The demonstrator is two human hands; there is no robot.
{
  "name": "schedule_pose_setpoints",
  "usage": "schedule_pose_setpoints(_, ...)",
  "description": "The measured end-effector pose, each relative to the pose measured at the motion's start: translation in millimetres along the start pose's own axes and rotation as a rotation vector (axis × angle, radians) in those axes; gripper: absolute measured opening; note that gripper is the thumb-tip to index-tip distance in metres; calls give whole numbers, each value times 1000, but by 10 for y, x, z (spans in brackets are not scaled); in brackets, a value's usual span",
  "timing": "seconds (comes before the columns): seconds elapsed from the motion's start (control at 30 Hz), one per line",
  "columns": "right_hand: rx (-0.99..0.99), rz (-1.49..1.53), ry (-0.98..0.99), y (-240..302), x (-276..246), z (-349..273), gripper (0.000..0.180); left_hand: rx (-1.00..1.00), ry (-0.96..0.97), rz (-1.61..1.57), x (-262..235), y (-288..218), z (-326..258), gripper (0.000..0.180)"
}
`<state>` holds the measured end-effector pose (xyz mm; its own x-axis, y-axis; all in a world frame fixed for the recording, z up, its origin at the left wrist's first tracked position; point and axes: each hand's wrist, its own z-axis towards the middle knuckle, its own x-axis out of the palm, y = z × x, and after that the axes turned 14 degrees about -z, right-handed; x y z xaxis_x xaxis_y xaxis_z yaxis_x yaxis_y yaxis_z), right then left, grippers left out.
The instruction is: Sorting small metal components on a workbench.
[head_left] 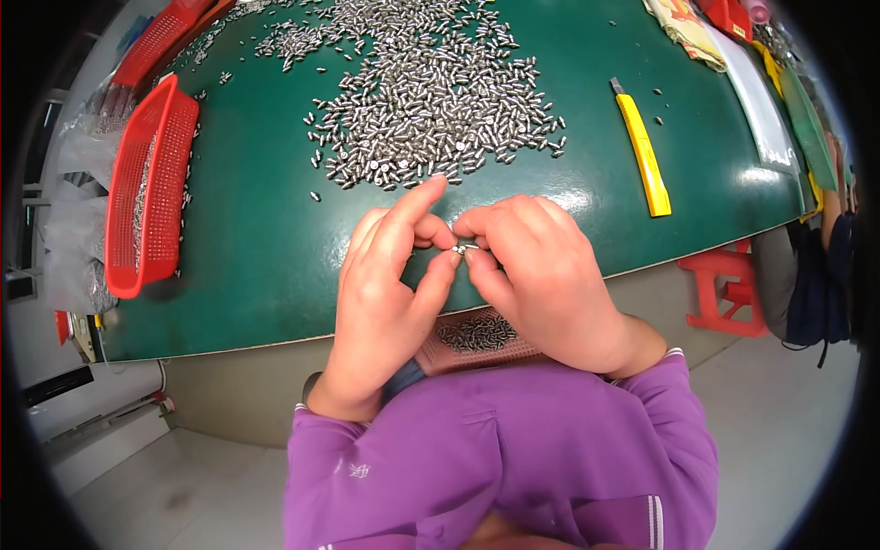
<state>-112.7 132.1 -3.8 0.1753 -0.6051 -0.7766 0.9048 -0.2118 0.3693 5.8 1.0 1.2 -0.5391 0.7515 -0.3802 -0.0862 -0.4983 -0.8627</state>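
Between my fingertips, over the near part of the green table, are small silvery metal pieces point(465, 248). My left hand point(390, 275) pinches at their left end with thumb and fingers, its index finger raised. From the right, my right hand point(541, 275) closes thumb and index finger on the same pieces. Exactly how the pieces fit together is too small to tell. Just beyond my hands lies a wide heap of small silvery metal pieces point(440, 101). Below my hands, under the table edge, a pink basket point(435, 357) holds more small dark metal pieces point(477, 334).
A red perforated basket point(165, 202) stands at the left of the green table point(257, 257), with another red basket point(156, 41) behind it. A yellow utility knife point(643, 151) lies to the right. Plastic bags point(756, 92) sit at the far right; a red stool point(720, 289) stands below.
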Motion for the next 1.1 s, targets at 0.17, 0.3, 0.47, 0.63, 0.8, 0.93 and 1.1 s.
schedule_pose_setpoints(0.17,-27,-29,-1,-17,15,-28,25,-8,-10,1,12,-3,-7,66)
schedule_pose_setpoints(0.3,-14,-22,0,-20,3,-18,23,-9,-11,8,13,9,-8,66)
schedule_pose_setpoints(0.47,-8,76,23,-58,-34,6,22,-23,-1,-22,3,8,-16,65)
schedule_pose_setpoints(0.63,-10,93,65,-76,-68,22,24,-24,34,-35,-46,4,-28,65)
schedule_pose_setpoints(0.8,-13,88,85,-58,-103,46,26,5,78,-33,-120,7,-46,72)
schedule_pose_setpoints(0.93,-15,99,118,-25,-95,95,26,-13,-3,-28,-128,-13,-84,71)
schedule_pose_setpoints(1.1,-116,135,140,-86,-84,62,24,25,-51,150,-128,11,-123,64)
